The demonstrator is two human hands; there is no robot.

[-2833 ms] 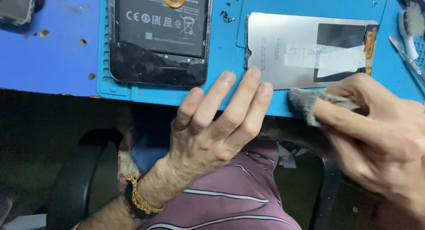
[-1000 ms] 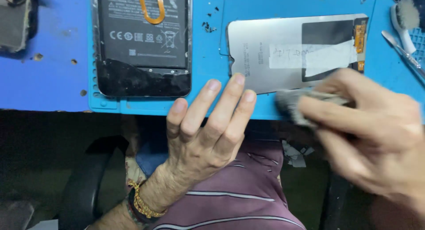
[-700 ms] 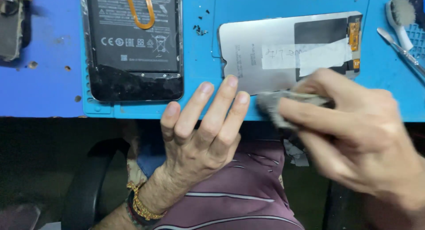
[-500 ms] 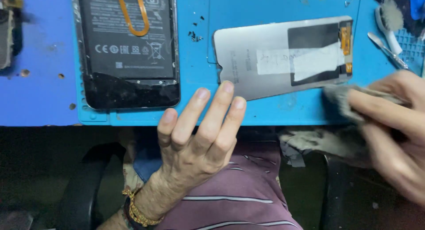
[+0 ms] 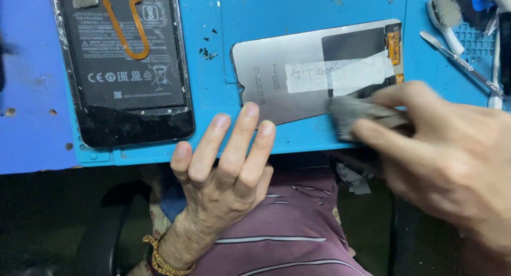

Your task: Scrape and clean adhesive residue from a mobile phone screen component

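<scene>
I see the phone display panel (image 5: 298, 76) lying face down on the light-blue work mat (image 5: 298, 10), its grey metal back up, right of centre and close to the mat's near edge. A strip of white tape (image 5: 340, 76) crosses the back, over a black patch at its right end, and a small orange connector (image 5: 394, 41) sits at the far right corner. My right hand (image 5: 447, 148) is closed around a grey cloth (image 5: 354, 112), pinching it between thumb and fingers and pressing it onto the panel's near right corner; hand and cloth are motion-blurred. My left hand (image 5: 226, 169) is open and holds nothing, fingers spread and straight, with the middle fingertips resting on the mat at the panel's near left edge; I cannot tell whether they touch the panel itself. A gold-coloured bracelet (image 5: 159, 257) circles that wrist.

To the left on the same mat lies an opened phone body (image 5: 128, 68), back cover off, black battery exposed with an orange loop of flex over it, well apart from the panel. Small dark crumbs (image 5: 206, 53) speckle the mat between the two. At the far right edge lie a small brush (image 5: 444, 15) and a thin metal tool (image 5: 460, 63). The mat rests on a darker blue table (image 5: 32, 122).
</scene>
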